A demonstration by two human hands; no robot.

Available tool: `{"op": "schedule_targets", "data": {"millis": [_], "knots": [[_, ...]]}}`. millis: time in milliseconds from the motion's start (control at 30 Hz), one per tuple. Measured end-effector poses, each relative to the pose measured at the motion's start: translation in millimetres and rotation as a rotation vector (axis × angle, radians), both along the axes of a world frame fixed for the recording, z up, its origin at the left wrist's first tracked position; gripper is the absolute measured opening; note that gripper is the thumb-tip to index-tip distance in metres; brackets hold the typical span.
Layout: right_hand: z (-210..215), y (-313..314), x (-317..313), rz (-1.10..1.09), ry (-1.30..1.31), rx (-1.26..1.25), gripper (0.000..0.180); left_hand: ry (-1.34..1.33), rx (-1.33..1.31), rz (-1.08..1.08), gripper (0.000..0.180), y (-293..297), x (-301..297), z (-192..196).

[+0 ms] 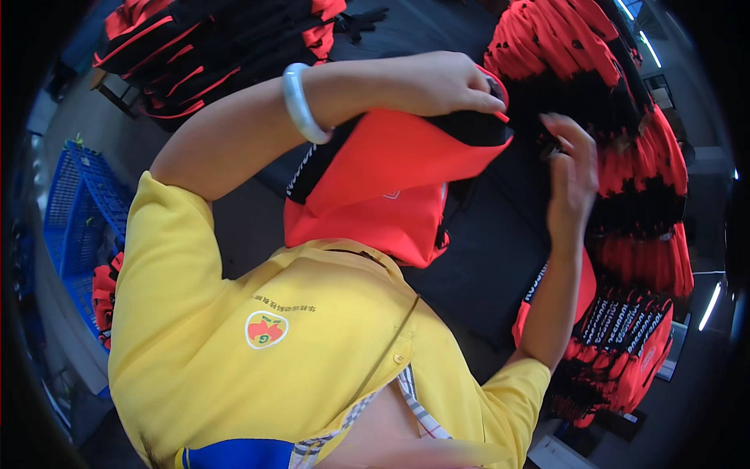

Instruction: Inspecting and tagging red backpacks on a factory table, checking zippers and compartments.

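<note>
My left hand (457, 84), with a pale bangle (305, 102) on its wrist, is closed on the upper edge of a red-and-black fabric piece (391, 160). The piece looks like a padded sleeve, its mouth gaping to show a black lining; a black band with white lettering runs along its left side. More red material (406, 234) hangs below, close to my chest. Right of the piece and apart from it, my right hand (574, 164) is raised, slightly blurred, thumb and fingers apart. I see nothing clearly held in it.
A dark work table (476, 258) lies beneath. Stacks of similar red-and-black pieces (547, 47) line the right side; another pile (211, 55) is at the far left. Another red piece (582, 289) lies behind my right forearm. A blue plastic crate (78, 203) stands at the left.
</note>
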State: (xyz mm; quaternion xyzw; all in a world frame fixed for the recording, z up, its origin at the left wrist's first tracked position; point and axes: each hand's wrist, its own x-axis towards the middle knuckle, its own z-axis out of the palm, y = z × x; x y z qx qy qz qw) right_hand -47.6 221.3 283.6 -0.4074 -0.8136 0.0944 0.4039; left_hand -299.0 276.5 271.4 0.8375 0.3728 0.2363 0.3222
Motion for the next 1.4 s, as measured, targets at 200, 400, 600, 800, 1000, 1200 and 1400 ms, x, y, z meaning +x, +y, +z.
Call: {"op": "schedule_targets", "data": {"millis": [200,400,600,800,1000,1200,1400], "knots": [[-24.5,1.2,-0.8,-0.099,-0.18,-0.171,0.018,0.16,-0.461,-0.208,0.042,20.3,-13.3,2.6],[-56.2,-0.9,47.4,-0.156,-0.106,-0.195,0.036,-0.536,-0.684,-0.325,0.026,-31.0,-15.4,-76.7],[-79.7,-5.2,73.2,-0.235,-0.094,-0.277,0.037,-0.304,-0.138,-0.011,0.038,-48.3,-11.6,-72.9],[-127.0,-98.2,21.9,-0.006,-0.269,-0.152,0.017,0.114,0.128,0.375,0.034,-30.5,-69.7,-124.9],[-214.2,-130.6,-35.2,-0.014,-0.174,-0.3,0.026,-0.229,-0.174,0.515,0.033,-29.7,-93.5,-184.8],[-226.4,-154.7,-29.6,-0.029,-0.163,-0.362,0.032,0.13,0.114,0.578,0.042,-79.8,-56.4,-165.6],[-254.4,-163.1,-15.0,-0.124,-0.153,-0.458,0.024,0.224,0.155,0.345,0.023,-137.9,-62.0,-188.5]]}}
